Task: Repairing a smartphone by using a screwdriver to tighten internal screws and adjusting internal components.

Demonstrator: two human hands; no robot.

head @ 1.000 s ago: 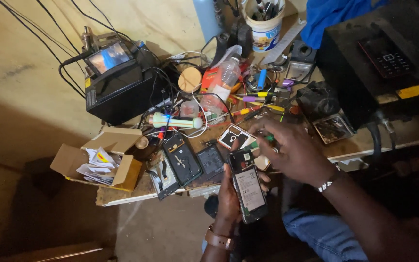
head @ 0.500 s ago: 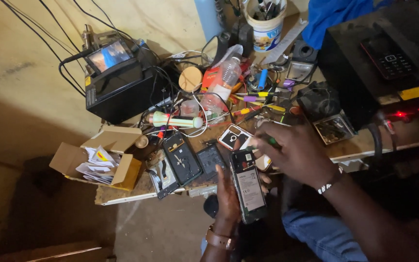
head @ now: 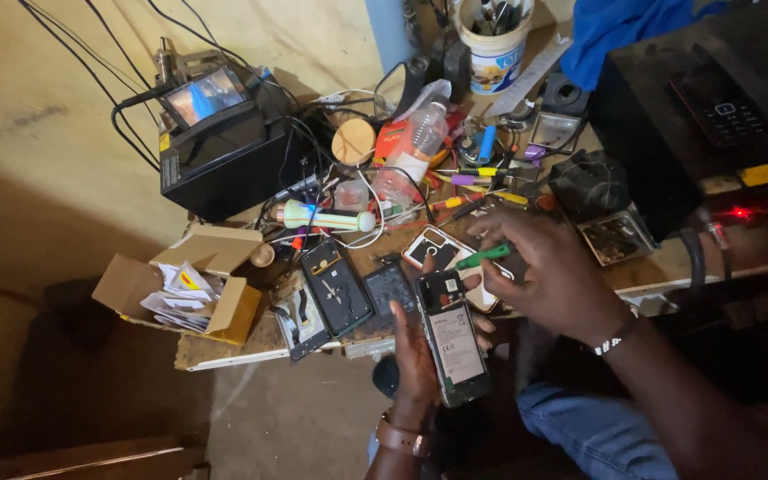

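The left hand (head: 415,356) holds an opened phone (head: 453,338) from below, with its fingers wrapped tight around the sides. The phone has its back cover off, so its battery shows. It sits just off the near edge of the table (head: 224,356), above the person's lap. Its long side runs from near to far, leaning a little to the left at the far end. The right hand (head: 548,280) comes in from the right and holds a small green-handled screwdriver (head: 482,258), pinched between its fingers. The tool lies almost flat and points left, and its tip sits right by the far end of the phone. So the phone's top corner is just to the left of the right hand, very close, and the right hand is the nearer one to that spot. There is not much room. Just past the phone's far end lies a white phone shell (head: 433,247), and left of it lie a dark phone frame (head: 338,286) and another dark flat part (head: 388,286), both close to the table's near edge. Farther left sits an open cardboard box (head: 193,284) with papers in it. At the far side stand a black box with a small screen (head: 220,147), a clear bottle (head: 415,147) and a white tub of tools (head: 495,49). Lots of wires and small tools cover the middle.
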